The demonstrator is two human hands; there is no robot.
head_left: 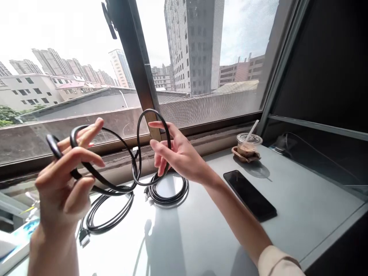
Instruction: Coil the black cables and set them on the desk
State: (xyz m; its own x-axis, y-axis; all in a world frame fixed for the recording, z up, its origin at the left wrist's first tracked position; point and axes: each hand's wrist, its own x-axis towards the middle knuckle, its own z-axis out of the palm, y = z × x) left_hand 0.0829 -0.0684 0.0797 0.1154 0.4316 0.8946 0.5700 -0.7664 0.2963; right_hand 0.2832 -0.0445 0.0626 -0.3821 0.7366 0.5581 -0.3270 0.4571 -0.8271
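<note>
A black cable (pixel 115 189) hangs in loops between my two hands above the table. Its loops pass around the bent, partly spread fingers of my left hand (pixel 67 172). At the other end, my right hand (pixel 181 153) holds a rounder loop, with the cable running past its thumb and fingers. A pale connector (pixel 135 151) shows near the middle of the strands; which cable end it belongs to I cannot tell. Below lie two coiled black cables: one coil (pixel 107 226), with an HDMI-like plug (pixel 84 237), under the left side, and another coil (pixel 169 200) behind it.
On the white table (pixel 201 237), a black phone (pixel 250 195) lies right of my right forearm. Behind it stands a lidded iced-drink cup (pixel 247 145) with a straw, in a cardboard holder (pixel 244 155). A window (pixel 198 103) borders the back, and a dark partition (pixel 324 76) the right.
</note>
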